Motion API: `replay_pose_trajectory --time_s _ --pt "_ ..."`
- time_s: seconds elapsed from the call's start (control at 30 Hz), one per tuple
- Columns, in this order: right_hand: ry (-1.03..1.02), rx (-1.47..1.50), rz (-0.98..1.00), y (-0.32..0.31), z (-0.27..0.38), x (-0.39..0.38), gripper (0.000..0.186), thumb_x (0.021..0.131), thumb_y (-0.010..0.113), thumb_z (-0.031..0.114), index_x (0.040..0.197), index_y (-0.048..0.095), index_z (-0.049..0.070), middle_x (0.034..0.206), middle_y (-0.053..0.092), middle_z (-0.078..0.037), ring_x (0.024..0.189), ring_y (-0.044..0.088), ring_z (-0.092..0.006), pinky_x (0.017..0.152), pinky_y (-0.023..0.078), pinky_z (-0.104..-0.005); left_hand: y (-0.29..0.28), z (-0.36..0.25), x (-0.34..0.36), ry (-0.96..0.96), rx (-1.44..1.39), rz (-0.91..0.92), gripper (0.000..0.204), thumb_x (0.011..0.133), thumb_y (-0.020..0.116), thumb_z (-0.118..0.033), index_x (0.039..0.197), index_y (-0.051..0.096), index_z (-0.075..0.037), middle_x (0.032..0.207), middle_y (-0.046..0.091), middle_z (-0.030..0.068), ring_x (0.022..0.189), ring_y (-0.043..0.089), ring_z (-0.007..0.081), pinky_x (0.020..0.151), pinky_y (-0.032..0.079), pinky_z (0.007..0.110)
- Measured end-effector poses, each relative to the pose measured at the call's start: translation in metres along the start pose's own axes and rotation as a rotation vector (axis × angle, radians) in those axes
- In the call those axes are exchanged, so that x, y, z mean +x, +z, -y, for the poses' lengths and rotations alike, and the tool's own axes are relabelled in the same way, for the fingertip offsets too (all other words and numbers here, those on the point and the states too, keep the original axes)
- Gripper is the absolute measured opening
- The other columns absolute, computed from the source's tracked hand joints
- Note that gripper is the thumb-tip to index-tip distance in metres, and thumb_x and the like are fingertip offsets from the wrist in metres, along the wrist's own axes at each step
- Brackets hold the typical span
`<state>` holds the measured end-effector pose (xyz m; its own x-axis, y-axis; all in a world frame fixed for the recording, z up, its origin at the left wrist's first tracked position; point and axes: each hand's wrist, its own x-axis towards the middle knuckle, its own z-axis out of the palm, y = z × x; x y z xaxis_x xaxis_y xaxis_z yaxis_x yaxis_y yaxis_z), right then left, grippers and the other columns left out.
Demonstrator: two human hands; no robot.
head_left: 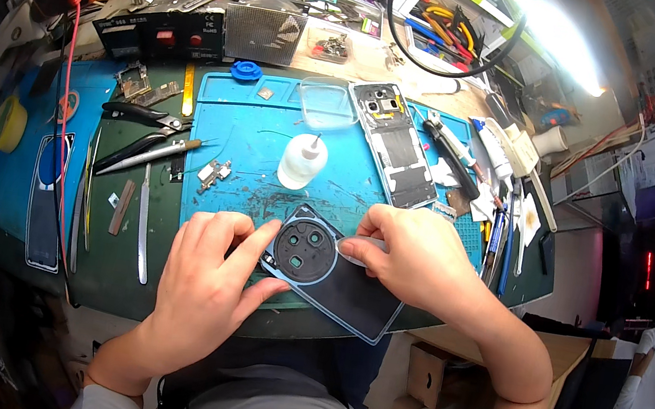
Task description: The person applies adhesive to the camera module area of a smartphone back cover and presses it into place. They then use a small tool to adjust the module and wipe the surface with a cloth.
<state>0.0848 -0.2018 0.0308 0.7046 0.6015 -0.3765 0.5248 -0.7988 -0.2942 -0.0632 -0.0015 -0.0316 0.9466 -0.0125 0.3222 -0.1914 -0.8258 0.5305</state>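
A dark phone back cover [355,302] lies tilted on the near edge of the mat, with a large round camera ring [305,250] at its left end. My left hand [211,272] holds that end, its thumb and index finger spread on either side of the corner. My right hand [413,255] pinches a small, pale grey flat piece [363,250] against the cover beside the ring; its kind is partly hidden by the fingers. A white dispenser bottle [300,162] with a thin tip stands just beyond the cover. Farther back lies an opened phone body [396,143].
The blue work mat [247,120] carries a clear plastic box [327,107] and small metal parts [214,175]. Cutters [143,135], a metal spatula [143,228] and another phone panel [48,205] lie left. Pens and tools [501,230] crowd the right; tool drawers [446,32] stand behind.
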Motion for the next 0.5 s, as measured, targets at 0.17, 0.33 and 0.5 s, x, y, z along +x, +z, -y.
replay_pose_trajectory --time_s 0.17,0.33,0.5 --pt "-0.06 -0.073 -0.132 0.003 0.002 -0.007 0.032 0.093 0.075 0.037 0.091 0.073 0.006 0.075 0.071 -0.017 0.076 0.071 -0.0374 0.07 0.054 -0.0479 0.002 0.001 0.002 0.012 -0.003 0.005 0.06 0.073 0.088 -0.021 0.126 0.07 0.0 0.105 0.056 0.0079 0.097 0.054 0.0276 0.084 0.045 0.041" --pt "-0.007 -0.12 -0.046 0.006 0.006 0.002 0.03 0.095 0.072 0.034 0.087 0.076 0.006 0.077 0.072 -0.016 0.077 0.071 -0.0387 0.071 0.054 -0.0491 0.002 0.001 0.002 0.019 0.011 -0.004 0.059 0.074 0.089 -0.02 0.126 0.071 -0.001 0.105 0.056 0.007 0.096 0.053 0.027 0.083 0.044 0.04" --pt "-0.042 -0.031 -0.041 0.006 0.005 0.002 0.033 0.098 0.066 0.031 0.084 0.075 0.002 0.076 0.072 -0.022 0.08 0.073 -0.0405 0.074 0.057 -0.05 0.003 0.001 0.002 0.025 -0.008 -0.021 0.057 0.075 0.089 -0.021 0.126 0.071 -0.002 0.102 0.056 0.0061 0.094 0.053 0.0261 0.083 0.044 0.04"
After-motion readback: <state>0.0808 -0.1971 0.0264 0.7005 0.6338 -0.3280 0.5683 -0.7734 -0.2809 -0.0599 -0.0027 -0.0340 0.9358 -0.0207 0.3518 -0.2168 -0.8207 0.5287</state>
